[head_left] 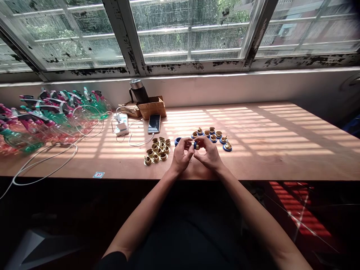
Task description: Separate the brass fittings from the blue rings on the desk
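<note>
As the forearms angle inward, both hands point(206, 153) pinch a small blue ring point(195, 145) (mostly hidden).

Gold-coloured brass fittings point(156, 151) and deep-blue rings point(177, 141) stand out at centre, pale sunlight stripes the tan wooden table point(281, 135), and pink-and-green plastic bottles point(47, 112) fill the left of the frame.

Glossy brass fittings point(156, 151), blue rings point(227, 148) probably matt rubber, smooth plywood tabletop point(270, 131), matt cardboard box point(152, 107)
</note>
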A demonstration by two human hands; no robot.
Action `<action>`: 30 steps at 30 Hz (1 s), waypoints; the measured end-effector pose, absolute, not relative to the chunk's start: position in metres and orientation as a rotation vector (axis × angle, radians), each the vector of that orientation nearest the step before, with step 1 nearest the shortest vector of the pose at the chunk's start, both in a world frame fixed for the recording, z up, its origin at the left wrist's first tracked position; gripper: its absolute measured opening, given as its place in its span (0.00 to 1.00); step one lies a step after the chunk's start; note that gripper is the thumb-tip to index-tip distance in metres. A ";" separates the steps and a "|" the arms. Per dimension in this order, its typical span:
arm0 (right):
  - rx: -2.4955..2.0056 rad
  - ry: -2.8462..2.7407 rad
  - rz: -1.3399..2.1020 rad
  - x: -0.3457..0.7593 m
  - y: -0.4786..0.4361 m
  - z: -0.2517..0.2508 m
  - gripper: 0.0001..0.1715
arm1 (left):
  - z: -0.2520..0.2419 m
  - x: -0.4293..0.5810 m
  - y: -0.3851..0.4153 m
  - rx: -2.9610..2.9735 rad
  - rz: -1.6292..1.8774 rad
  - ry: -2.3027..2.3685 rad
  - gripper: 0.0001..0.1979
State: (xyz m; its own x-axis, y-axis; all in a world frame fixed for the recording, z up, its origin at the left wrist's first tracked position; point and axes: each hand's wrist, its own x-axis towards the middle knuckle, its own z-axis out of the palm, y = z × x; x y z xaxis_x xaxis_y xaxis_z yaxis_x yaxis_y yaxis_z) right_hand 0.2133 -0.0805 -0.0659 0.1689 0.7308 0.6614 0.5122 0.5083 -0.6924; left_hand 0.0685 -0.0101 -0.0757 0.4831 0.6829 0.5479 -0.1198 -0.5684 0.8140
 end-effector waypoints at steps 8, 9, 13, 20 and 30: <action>-1.120 -1.444 0.283 0.211 -0.084 -0.063 0.19 | -0.052 0.060 -0.014 2.100 1.256 0.494 0.13; -1.110 -1.439 0.298 0.211 -0.084 -0.063 0.19 | -0.049 0.058 -0.014 2.115 1.257 0.488 0.13; -1.060 -1.402 0.384 0.207 -0.083 -0.063 0.18 | -0.041 0.055 -0.015 2.127 1.259 0.466 0.12; -0.989 -1.345 0.457 0.196 -0.079 -0.061 0.18 | -0.032 0.046 -0.009 2.170 1.256 0.452 0.10; -0.938 -1.353 0.534 0.185 -0.089 -0.048 0.20 | -0.014 0.032 -0.007 2.191 1.183 0.323 0.10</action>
State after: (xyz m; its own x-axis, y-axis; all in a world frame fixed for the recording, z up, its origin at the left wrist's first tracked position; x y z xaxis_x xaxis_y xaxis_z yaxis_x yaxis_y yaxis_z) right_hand 0.1849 -0.0889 -0.0482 0.1810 0.7956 0.5781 0.1864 0.5494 -0.8145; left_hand 0.0322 -0.0069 -0.0144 0.5689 0.4804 0.6675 -0.0751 -0.7779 0.6239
